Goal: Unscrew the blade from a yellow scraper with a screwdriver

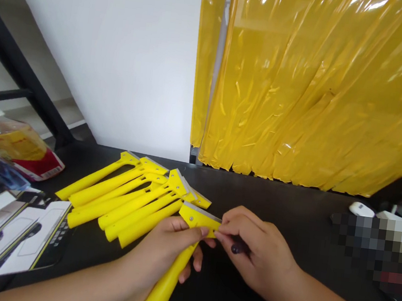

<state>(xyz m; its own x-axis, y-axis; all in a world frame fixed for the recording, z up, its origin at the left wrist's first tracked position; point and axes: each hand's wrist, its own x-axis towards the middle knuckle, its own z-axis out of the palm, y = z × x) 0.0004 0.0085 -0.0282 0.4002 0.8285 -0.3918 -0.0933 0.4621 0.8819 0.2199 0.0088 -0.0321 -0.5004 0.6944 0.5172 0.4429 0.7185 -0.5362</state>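
My left hand grips a yellow plastic scraper just below its head, handle pointing toward me. A metal blade edge runs along the top of that head. My right hand pinches the right end of the scraper head and also holds a small dark tool under its fingers. Several more yellow scrapers lie fanned in a pile on the black table, just left of and behind my left hand.
Printed packaging cards lie at the left front. A plastic bottle of yellow liquid lies at the far left. A yellow plastic curtain hangs behind the table beside a white wall. A white object sits at the right.
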